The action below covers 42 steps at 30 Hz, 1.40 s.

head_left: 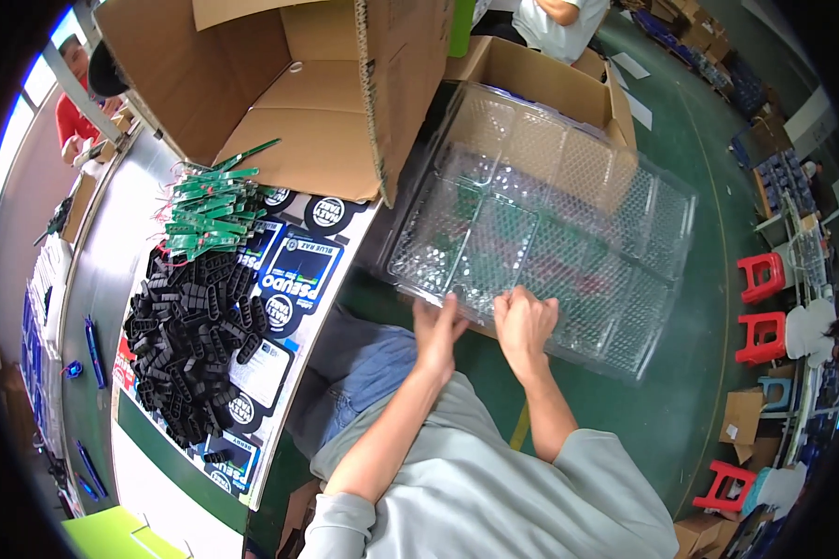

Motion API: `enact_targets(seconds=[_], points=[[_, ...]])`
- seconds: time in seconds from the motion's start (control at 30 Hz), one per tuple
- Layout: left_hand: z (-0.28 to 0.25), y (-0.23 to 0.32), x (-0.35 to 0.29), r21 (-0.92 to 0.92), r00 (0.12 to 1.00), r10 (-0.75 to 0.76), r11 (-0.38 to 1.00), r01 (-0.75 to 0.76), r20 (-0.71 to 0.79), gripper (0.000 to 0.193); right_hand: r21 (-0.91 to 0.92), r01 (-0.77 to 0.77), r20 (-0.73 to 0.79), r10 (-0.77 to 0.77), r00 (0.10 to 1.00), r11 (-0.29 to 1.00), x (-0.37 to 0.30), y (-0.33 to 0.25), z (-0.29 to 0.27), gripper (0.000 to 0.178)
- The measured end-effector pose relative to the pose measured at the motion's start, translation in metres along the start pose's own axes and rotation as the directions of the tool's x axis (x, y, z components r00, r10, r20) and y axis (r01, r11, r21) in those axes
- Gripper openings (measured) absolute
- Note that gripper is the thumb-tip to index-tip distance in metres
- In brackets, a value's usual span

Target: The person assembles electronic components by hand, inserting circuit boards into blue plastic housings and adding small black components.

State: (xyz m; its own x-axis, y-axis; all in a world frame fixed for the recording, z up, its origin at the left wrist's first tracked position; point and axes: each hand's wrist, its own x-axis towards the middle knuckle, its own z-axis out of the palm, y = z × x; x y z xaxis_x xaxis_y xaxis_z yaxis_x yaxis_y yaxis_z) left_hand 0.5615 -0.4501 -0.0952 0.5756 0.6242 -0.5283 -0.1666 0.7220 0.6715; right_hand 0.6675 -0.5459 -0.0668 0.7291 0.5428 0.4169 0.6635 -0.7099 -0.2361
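A large clear plastic tray (496, 244) with several dimpled compartments lies tilted in front of me, its far part over an open cardboard box. My left hand (437, 334) is closed at the tray's near edge by the left corner, thumb on top and fingers partly hidden. A little to its right, my right hand (525, 323) makes a fist on the same near edge, fingers curled over the rim. Through the clear plastic, the things beneath show only as blurred shapes.
On the bench at left lie a pile of black plastic parts (191, 340) and a bundle of green circuit strips (210, 210) with thin wires. An open cardboard carton (294, 93) stands behind them. Red stools (761, 337) are at far right. Other people sit beyond.
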Motion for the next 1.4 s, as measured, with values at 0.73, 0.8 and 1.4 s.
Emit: enact_targets(seconds=[0.73, 0.8, 1.4], points=[[-0.049, 0.052, 0.044, 0.192, 0.955, -0.194, 0.969, 0.152, 0.224, 0.027, 0.086, -0.607, 0.586, 0.453, 0.672, 0.79, 0.01, 0.301, -0.145, 0.061], [-0.05, 0.054, 0.048, 0.156, 0.946, -0.192, 0.976, 0.154, 0.262, 0.027, 0.117, -0.593, 0.628, 0.403, 0.666, 0.797, 0.024, 0.314, -0.152, 0.046], [-0.199, 0.054, 0.027, 0.333, 0.882, 0.418, 0.881, -0.336, -0.218, 0.068, 0.603, -0.523, 0.663, -0.013, 0.749, 0.602, 0.201, 0.065, -0.018, 0.021]])
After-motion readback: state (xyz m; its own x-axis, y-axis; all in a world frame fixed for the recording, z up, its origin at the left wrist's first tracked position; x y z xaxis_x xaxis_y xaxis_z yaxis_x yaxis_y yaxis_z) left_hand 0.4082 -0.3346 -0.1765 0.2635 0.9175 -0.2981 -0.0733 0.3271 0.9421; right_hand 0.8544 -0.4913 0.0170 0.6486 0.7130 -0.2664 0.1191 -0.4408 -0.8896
